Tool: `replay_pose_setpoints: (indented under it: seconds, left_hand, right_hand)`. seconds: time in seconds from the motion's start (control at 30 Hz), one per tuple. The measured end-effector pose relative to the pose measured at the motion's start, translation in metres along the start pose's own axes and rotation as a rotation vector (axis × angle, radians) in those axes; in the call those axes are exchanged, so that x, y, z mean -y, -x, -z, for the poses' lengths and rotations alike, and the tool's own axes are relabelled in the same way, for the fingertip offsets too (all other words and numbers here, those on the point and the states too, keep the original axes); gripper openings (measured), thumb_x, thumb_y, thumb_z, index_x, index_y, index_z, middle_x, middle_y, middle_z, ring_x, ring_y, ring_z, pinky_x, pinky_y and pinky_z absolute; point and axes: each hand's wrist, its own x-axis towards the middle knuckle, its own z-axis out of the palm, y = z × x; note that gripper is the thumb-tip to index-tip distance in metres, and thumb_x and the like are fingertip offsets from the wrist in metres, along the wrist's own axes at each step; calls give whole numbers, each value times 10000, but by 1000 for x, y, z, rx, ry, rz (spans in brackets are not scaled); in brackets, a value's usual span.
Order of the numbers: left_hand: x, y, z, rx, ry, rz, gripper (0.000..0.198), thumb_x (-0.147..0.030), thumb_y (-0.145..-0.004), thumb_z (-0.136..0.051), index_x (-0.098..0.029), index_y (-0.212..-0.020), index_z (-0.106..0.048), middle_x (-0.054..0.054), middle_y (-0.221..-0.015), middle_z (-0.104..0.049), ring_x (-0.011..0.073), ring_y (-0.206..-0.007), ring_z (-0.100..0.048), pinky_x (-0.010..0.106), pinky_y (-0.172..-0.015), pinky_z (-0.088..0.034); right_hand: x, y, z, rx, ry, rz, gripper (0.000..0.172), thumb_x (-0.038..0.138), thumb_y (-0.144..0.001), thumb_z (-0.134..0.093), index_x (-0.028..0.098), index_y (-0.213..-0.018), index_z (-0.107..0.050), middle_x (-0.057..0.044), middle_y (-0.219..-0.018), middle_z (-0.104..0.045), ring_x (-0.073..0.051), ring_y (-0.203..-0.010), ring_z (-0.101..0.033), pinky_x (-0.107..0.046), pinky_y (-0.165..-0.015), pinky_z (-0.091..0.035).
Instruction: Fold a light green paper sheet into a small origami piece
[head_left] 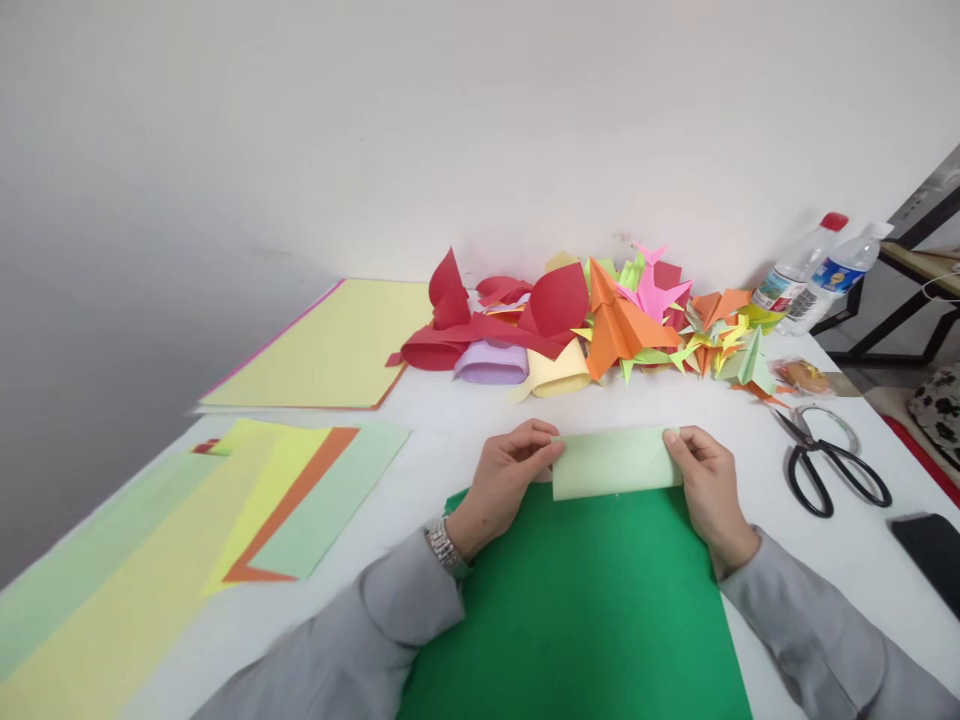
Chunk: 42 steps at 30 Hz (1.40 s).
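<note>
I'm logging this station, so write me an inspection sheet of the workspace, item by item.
Surface: white table; a large green sheet lies on it in front of the person.
Job's things: pale green paper, held at the far edge of the green sheet.
Clutter: loose coloured sheets at left; folded paper shapes heaped at the back; scissors, two bottles and a dark flat object at right.
Hands: left hand and right hand each grip one end of the pale green paper.
Cables: a thin white line at the right edge, possibly a cord.
Surroundings: pale wall behind; dark-framed stand at right.
</note>
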Motion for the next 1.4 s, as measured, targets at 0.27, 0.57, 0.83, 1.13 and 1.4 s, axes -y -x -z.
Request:
replay_pose_setpoints:
  seconds: [0.27,0.57,0.83,1.13,1.4]
  left_hand:
    - [0,-3,1,-69,-136,-185,116,-279,-676,-714,-176,-624,-708,44,-785,-603,153,-746,-546,253,-655,-442]
    - [-3,-1,1,-108,-240,-315,89,-225,-712,-683,-196,-637,-722,47,-780,-624,162,-762,-574,277,-708,-457]
    - [2,-3,3,-107,-266,-356,99,-235,-725,-677,-184,-649,-715,50,-784,-631,164,-758,-583,275,-659,-474]
    - [2,-2,3,-109,-260,-314,98,-243,-718,-682,-182,-645,-707,47,-795,-625,157,-756,-577,261,-637,-481]
    - [2,-2,3,-110,-225,-288,84,-232,-706,-689,-185,-639,-707,41,-790,-622,151,-745,-571,259,-633,-469]
  right_hand:
    - [2,1,0,13,59,52,267,425,-784,-630,188,-670,-585,39,-591,-460,-124,-562,-375,-258,-531,-302]
    - [2,3,-1,-24,124,91,250,423,-798,-612,184,-724,-623,17,-608,-519,-137,-578,-411,-259,-545,-348]
    - [1,2,-1,-26,147,111,264,431,-796,-606,174,-740,-636,10,-625,-558,-139,-585,-447,-258,-558,-376]
    - [-2,0,0,-16,113,91,253,417,-798,-615,173,-737,-627,23,-623,-536,-129,-589,-429,-248,-557,-356]
    - [0,1,0,-4,108,85,255,415,-801,-616,171,-724,-621,27,-621,-531,-125,-591,-424,-246,-561,-346]
